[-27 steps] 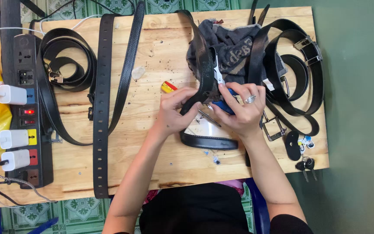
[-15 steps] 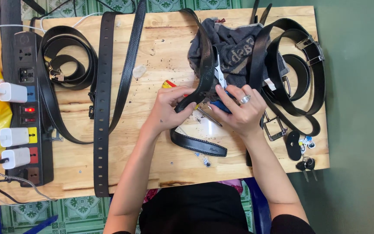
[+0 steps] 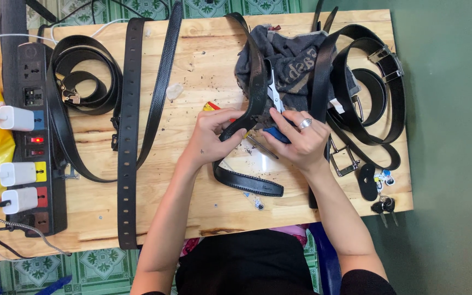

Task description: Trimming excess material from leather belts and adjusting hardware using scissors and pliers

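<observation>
Since the earlier frames, the loose belt tail near my body has swung lower and flatter while both hands stay at mid-table. Head view: my left hand (image 3: 211, 139) pinches the black belt (image 3: 255, 95), thumb and fingers closed around the strap where it bends; the belt runs from the grey cloth (image 3: 296, 63) down to a curl by the table (image 3: 203, 65) edge. My right hand (image 3: 301, 142), wearing a ring, is closed around blue-handled scissors (image 3: 274, 98), blades pointing up beside the strap. I judge the main risk to be the blade slipping off the stiff leather toward the left fingertips, or cutting crookedly if the strap twists.
</observation>
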